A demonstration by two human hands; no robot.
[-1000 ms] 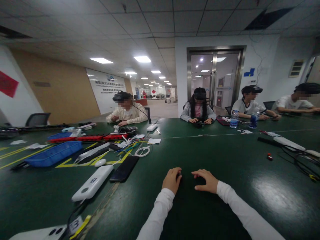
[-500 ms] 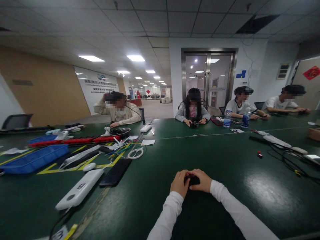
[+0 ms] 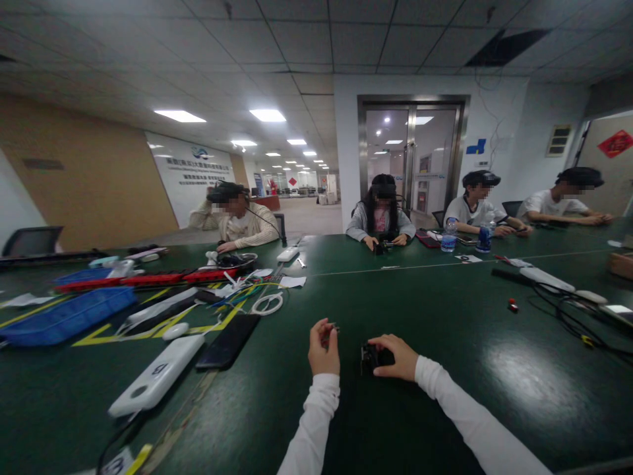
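Observation:
My right hand (image 3: 401, 357) is closed around a small black device (image 3: 380, 357) low over the table. Thin metal-looking parts stick out at the device's left end. To its left and apart from it, my left hand (image 3: 323, 351) is raised with thumb and fingers curled in a pinch. A small thin piece (image 3: 335, 327) with a metallic look shows at those fingertips; its kind is too small to make out. Both forearms come in from the bottom in white sleeves.
On the green table (image 3: 277, 409), a white power bank (image 3: 158, 376), black phone (image 3: 228, 342), coiled white cable (image 3: 268, 303) and blue tray (image 3: 72, 315) lie left. A red-and-black piece (image 3: 513, 305) and black cables (image 3: 558, 310) lie right. Several people sit across.
My left hand has come away from the black device and moved left, with a small thin piece at its fingertips. My right hand stays in place, still holding the device.

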